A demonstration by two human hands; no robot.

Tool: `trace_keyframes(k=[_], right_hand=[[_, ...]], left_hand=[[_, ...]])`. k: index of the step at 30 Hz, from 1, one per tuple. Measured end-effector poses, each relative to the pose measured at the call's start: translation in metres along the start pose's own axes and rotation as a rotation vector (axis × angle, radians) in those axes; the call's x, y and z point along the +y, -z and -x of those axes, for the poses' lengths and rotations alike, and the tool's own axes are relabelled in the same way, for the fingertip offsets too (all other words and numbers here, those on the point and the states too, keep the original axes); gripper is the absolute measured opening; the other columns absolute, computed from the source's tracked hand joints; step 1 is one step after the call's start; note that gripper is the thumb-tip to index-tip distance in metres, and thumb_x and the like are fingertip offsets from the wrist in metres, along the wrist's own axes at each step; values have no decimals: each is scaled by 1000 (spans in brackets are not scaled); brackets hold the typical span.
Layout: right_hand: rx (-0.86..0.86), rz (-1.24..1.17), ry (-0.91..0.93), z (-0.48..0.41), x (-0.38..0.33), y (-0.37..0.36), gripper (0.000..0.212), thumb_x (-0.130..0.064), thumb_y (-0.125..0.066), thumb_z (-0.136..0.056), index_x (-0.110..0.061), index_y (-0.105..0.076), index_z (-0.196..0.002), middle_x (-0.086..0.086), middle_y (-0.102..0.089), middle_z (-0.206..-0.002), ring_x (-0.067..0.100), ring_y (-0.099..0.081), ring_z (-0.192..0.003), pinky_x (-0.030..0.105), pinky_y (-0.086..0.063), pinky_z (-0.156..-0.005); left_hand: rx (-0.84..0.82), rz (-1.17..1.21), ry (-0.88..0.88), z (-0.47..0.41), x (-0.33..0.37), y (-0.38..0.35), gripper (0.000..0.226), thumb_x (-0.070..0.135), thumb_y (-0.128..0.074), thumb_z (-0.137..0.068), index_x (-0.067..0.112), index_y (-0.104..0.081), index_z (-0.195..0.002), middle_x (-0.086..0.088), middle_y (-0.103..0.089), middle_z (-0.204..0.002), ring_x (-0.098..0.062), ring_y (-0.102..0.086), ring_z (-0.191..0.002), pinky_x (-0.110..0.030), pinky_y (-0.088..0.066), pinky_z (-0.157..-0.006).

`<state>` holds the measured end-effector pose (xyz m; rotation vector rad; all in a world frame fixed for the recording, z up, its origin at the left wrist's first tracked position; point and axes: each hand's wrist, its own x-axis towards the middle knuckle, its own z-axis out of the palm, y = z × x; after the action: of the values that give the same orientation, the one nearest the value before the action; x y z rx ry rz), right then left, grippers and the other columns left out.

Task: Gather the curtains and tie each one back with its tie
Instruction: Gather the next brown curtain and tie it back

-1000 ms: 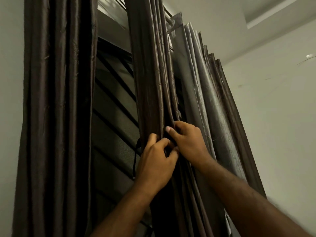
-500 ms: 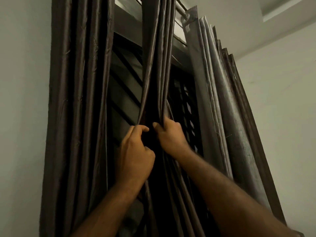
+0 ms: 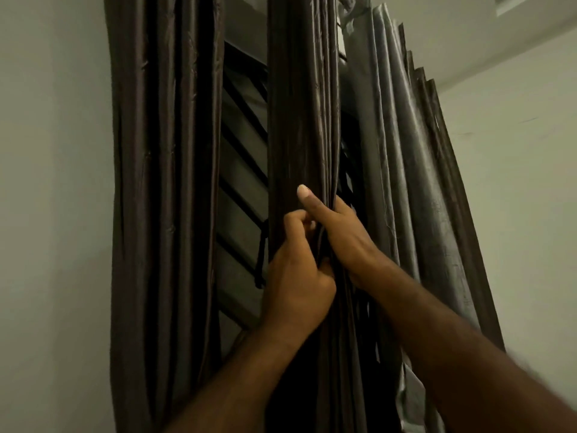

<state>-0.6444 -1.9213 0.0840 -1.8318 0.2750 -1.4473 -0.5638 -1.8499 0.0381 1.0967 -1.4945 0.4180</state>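
Gripping the gathered middle curtain (image 3: 299,120) with the left hand (image 3: 296,282), fingers curled round its folds, and clamping the same bundle with the right hand (image 3: 343,239), thumb laid up the front, fingers tucked behind. Seems to be the gathering step, tying not yet done, with a dark cord (image 3: 261,257), probably the tie, hanging just left of the left hand. Next, probably: squeeze on with one hand, reach the other for that cord, lose no folds.
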Motion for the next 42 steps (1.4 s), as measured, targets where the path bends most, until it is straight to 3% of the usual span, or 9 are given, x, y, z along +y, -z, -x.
trace_keyframes(k=[8,12,15,20,24,29,35,39,42], right_hand=[[113,-18,-83,-11,19,47,15,-17,-63,-97,-23,-64,-110,4,-77,-103,21,-77,-89,42,-63,-81],[64,-105,-60,-13,20,55,15,-9,-64,-94,-22,-65,-101,3,-79,-86,19,-78,-77,31,-62,-61],[38,-112,-45,-13,20,59,18,-9,-64,-94,-25,-65,-103,1,-79,-89,17,-78,-79,29,-62,-60],[95,18,76,-10,24,65,36,-11,-63,-97,-29,-56,-127,-8,-74,-107,8,-73,-97,31,-62,-80],[213,258,330,-3,33,57,80,-8,-69,-93,-30,-24,-156,-38,-49,-103,-31,-55,-85,-2,-48,-67],[135,380,457,4,52,37,95,1,-70,-88,-35,-18,-159,-58,-42,-118,-36,-43,-107,-9,-37,-77],[109,536,568,10,59,21,67,-22,-74,-90,-35,-44,-149,-9,-51,-117,-9,-51,-104,2,-42,-84],[176,210,515,12,49,14,22,-28,-57,-102,-22,-71,-119,1,-69,-100,11,-67,-93,32,-58,-83],[243,-23,375,13,43,11,33,-33,-54,-104,-5,-70,-93,17,-70,-87,37,-69,-82,57,-58,-74]], left_hand=[[177,108,238,-11,-42,13,43,13,-71,-85,28,-53,-122,10,-58,-113,-1,-59,-81,-10,-47,-53],[-30,65,422,-35,-57,30,72,28,-72,-84,35,-34,-144,0,-41,-146,-21,-45,-129,-36,-49,-97],[-88,78,407,-40,-60,30,61,18,-69,-87,29,-41,-141,0,-63,-120,-17,-62,-112,-38,-55,-89],[-25,93,344,-45,-55,37,22,11,-61,-93,17,-61,-113,0,-72,-86,-7,-72,-69,-18,-54,-55],[-55,232,414,-52,-37,46,9,11,-65,-90,13,-68,-98,-8,-72,-78,-15,-72,-62,-25,-54,-55],[-165,405,535,-64,-13,37,10,6,-64,-88,7,-63,-98,-9,-74,-72,-21,-72,-61,-27,-54,-49],[-198,361,531,-70,-10,24,21,28,-57,-92,15,-72,-100,-5,-77,-87,-19,-74,-83,-32,-51,-69],[-202,390,515,-65,-17,23,25,26,-51,-94,18,-73,-100,-2,-77,-88,-17,-70,-88,-31,-46,-73],[-60,317,481,-66,-27,22,18,17,-59,-91,20,-67,-106,-3,-72,-101,-14,-65,-92,-26,-46,-71]])
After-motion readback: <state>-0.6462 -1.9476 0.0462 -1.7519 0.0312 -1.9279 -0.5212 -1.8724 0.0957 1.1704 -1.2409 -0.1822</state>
